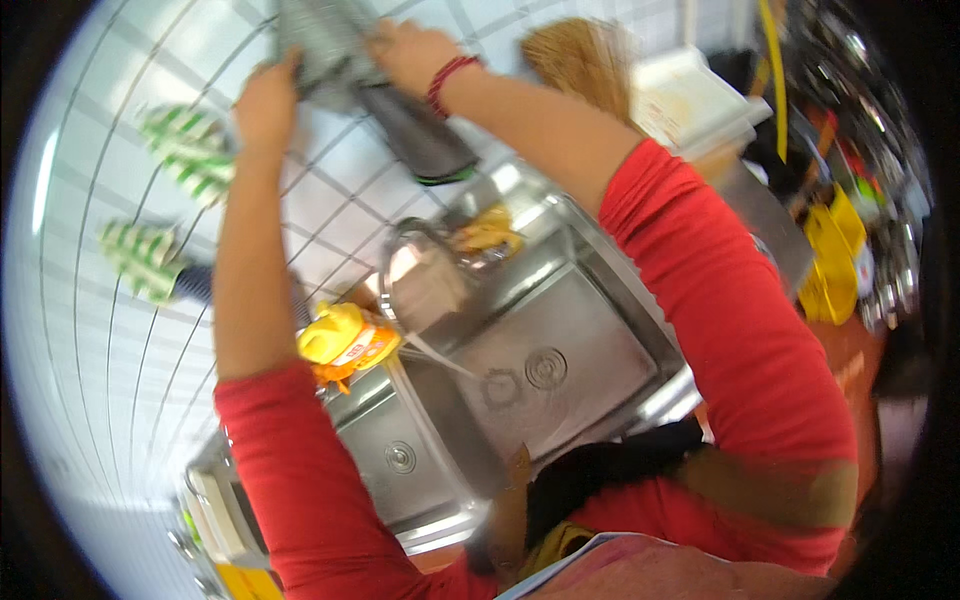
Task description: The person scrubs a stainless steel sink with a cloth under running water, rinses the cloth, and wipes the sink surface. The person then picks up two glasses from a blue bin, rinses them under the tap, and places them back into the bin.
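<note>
Both arms reach up past a steel double-bowl sink (551,360) towards the white tiled wall. My left hand (268,101) touches the left side of a blurred grey object (326,37), whose kind I cannot tell. My right hand (412,56), with a red bracelet at the wrist, is at the object's right side; whether its fingers are closed on it is unclear. A dark cylindrical thing (420,135) with a green rim lies just below my right hand. Under my left forearm stands a yellow bottle (349,337) with an orange label.
Green-and-white striped cloths (187,150) hang on the wall at left. Behind the sink are a round metal-rimmed item (424,274) and a yellow cloth-like thing (487,232). A brown bristle brush or broom head (581,64), white trays (682,101) and a yellow container (832,259) stand at right.
</note>
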`<action>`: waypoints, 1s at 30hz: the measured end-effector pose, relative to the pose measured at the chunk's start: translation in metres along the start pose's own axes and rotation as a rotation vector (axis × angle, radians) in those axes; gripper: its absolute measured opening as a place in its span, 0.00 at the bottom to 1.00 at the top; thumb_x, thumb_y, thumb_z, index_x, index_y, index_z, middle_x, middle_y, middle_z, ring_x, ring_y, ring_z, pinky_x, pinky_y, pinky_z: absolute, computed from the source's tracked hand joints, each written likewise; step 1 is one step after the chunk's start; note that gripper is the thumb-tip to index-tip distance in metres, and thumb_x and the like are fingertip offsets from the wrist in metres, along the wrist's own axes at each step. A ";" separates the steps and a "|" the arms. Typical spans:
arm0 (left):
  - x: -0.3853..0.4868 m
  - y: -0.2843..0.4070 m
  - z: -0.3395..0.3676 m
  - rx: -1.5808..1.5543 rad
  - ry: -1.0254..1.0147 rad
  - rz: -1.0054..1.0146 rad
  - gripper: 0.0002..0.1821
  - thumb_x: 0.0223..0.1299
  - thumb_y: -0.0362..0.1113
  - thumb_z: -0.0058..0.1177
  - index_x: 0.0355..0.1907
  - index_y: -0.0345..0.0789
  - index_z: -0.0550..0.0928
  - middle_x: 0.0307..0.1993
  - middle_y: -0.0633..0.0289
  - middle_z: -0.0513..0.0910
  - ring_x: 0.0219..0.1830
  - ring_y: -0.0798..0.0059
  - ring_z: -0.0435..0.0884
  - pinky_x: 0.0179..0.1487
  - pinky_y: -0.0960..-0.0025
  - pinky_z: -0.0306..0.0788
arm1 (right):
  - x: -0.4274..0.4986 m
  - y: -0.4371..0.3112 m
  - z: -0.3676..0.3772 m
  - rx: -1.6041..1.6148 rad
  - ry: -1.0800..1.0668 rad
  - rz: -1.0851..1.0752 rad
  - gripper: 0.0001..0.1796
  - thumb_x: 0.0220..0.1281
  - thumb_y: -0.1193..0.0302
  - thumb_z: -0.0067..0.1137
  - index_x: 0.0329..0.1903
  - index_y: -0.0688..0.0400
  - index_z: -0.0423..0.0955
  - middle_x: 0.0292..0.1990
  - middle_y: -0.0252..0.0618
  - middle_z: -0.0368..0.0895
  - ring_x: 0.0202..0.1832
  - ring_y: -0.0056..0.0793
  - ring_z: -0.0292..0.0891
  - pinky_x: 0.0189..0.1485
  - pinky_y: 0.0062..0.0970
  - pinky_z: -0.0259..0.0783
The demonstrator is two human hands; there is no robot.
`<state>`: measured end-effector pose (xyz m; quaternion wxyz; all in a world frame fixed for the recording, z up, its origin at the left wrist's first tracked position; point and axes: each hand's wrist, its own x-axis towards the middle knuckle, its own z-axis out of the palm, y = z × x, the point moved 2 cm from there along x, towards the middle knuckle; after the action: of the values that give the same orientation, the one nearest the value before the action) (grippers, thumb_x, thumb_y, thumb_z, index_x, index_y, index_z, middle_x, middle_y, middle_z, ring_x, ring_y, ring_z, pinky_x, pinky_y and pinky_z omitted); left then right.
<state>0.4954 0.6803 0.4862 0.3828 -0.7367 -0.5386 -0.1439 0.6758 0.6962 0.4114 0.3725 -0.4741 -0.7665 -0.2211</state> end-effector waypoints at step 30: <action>-0.493 0.260 -0.039 -1.145 -0.667 -0.278 0.10 0.52 0.27 0.49 0.38 0.35 0.79 0.39 0.53 0.78 0.41 0.56 0.78 0.43 0.64 0.73 | -0.646 0.184 -0.135 0.952 0.447 2.082 0.20 0.63 0.72 0.48 0.52 0.70 0.57 0.41 0.56 0.75 0.34 0.46 0.79 0.31 0.35 0.79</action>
<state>0.5519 0.2822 0.0978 -0.2765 -0.7522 -0.5565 -0.2192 1.0644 0.3230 -0.0114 0.6410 -0.6369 0.0699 0.4225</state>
